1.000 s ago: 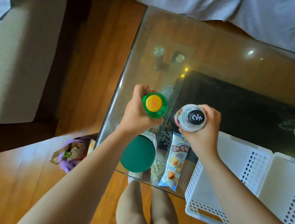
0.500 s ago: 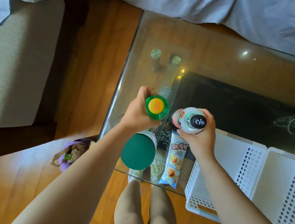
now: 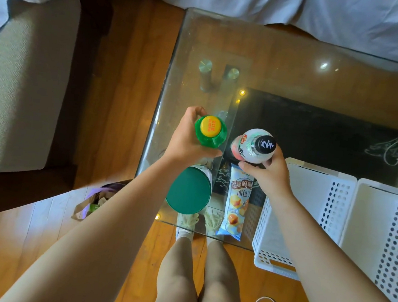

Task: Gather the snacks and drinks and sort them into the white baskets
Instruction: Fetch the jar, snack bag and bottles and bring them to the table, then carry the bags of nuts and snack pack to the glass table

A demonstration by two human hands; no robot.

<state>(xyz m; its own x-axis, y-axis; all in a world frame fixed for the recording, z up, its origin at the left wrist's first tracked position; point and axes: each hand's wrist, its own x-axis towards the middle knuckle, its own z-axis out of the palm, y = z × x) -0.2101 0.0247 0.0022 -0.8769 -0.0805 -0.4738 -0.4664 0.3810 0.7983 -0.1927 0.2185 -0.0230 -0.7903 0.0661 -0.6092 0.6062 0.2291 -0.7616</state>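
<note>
The left hand point(image 3: 184, 140) is wrapped around the shoulder of a green bottle point(image 3: 210, 131), its fingers curled behind and the thumb pressed along the near side below the yellow cap. The right hand point(image 3: 267, 175) is closed on a white bottle point(image 3: 254, 144) from the near side, fingertips pinching the body just under the black cap. Both bottles are held above the glass table point(image 3: 296, 70), side by side but apart, the white one tipped a little to the right.

The gathering step seems to be in hand: two drinks are grasped and nothing has yet been dropped into a basket. Next, a carry to the right and down into the near basket point(image 3: 310, 184) or the far basket point(image 3: 380, 215) is likely called for, with a clean release inside the walls; which is meant for drinks cannot be told.

Both forearms are stretched forward from the bottom edge, the wrists bent slightly down. A green can point(image 3: 188, 191) and a snack pack point(image 3: 236, 202) are left on the table's near edge, just beside each other, below the hands.
</note>
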